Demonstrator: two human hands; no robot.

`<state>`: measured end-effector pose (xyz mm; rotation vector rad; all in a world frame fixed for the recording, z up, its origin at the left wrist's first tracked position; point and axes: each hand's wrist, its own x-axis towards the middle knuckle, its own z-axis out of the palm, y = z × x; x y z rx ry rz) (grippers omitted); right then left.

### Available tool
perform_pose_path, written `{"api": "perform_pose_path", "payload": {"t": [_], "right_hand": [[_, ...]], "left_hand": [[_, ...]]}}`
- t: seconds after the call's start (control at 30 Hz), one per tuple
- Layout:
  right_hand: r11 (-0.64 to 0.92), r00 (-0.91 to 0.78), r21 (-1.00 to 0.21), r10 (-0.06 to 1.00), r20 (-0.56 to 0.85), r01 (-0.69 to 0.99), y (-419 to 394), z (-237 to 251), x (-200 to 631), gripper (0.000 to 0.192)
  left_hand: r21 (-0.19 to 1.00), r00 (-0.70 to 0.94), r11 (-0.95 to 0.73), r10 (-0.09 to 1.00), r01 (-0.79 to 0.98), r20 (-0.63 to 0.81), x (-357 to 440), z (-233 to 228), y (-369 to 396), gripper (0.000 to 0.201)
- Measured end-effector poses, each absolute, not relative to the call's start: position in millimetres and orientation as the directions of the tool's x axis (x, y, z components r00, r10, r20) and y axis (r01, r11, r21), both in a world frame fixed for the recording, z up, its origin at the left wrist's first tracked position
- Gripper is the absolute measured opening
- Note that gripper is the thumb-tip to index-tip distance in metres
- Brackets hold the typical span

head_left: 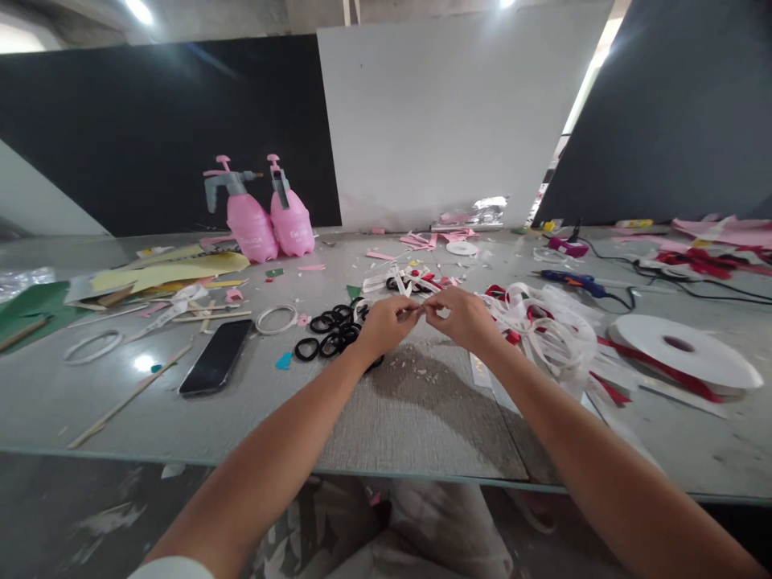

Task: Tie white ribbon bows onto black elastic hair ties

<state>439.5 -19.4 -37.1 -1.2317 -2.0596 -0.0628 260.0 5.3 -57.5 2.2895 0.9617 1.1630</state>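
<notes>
My left hand and my right hand meet over the middle of the table, fingertips pinched close together. Whatever lies between them is too small to make out. Black hair ties lie in a loose pile just left of my left hand. Behind both hands is a scatter of white ribbon pieces. Beside my right hand sits a tangled heap of white and red ribbon. Small pale crumbs dot the tabletop below my fingers.
Two pink spray bottles stand at the back left. A phone lies left of the hair ties, near a white ring. To the right are a ribbon spool, a blue glue gun and its black cord. Yellow sheets lie far left.
</notes>
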Motion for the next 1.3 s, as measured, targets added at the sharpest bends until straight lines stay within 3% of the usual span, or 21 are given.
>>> {"api": "perform_pose_path", "payload": {"t": [0.13, 0.33, 0.53, 0.7, 0.97, 1.07, 1.2, 1.3], "right_hand": [[0.532, -0.325, -0.221, 0.743, 0.585, 0.818, -17.6, -37.1, 441.5, 0.014], [0.489, -0.204, -0.438, 0.809, 0.551, 0.754, -15.0, -39.2, 446.6, 0.015], [0.581, -0.200, -0.429, 0.725, 0.658, 0.692, -21.0, -37.3, 441.7, 0.017], [0.544, -0.214, -0.435, 0.766, 0.606, 0.717, -22.6, -36.4, 439.4, 0.014], [0.494, -0.354, -0.117, 0.750, 0.559, 0.861, -23.0, -36.8, 434.5, 0.014], [0.477, -0.371, -0.069, 0.759, 0.535, 0.876, -24.0, -36.2, 430.5, 0.012], [0.446, -0.281, -0.165, 0.768, 0.576, 0.880, -18.1, -36.8, 437.7, 0.007], [0.389, -0.109, -0.360, 0.793, 0.599, 0.848, -10.3, -36.3, 454.3, 0.004]], "left_hand": [[0.604, 0.427, -0.683, 0.729, 0.411, 0.535, 260.3, -57.8, 4.2, 0.018], [0.631, 0.387, -0.673, 0.739, 0.386, 0.552, 259.2, -55.0, 5.7, 0.023], [0.646, 0.360, -0.663, 0.748, 0.378, 0.557, 258.5, -56.2, 7.8, 0.023], [0.633, 0.373, -0.661, 0.750, 0.403, 0.546, 258.8, -54.0, 5.3, 0.023], [0.575, 0.424, -0.671, 0.741, 0.467, 0.521, 259.5, -59.7, 5.4, 0.019], [0.560, 0.432, -0.675, 0.737, 0.480, 0.520, 259.9, -61.2, 6.2, 0.018], [0.575, 0.409, -0.676, 0.737, 0.461, 0.538, 259.5, -57.3, 5.9, 0.018], [0.595, 0.365, -0.678, 0.734, 0.431, 0.573, 258.0, -54.3, 6.5, 0.019]]}}
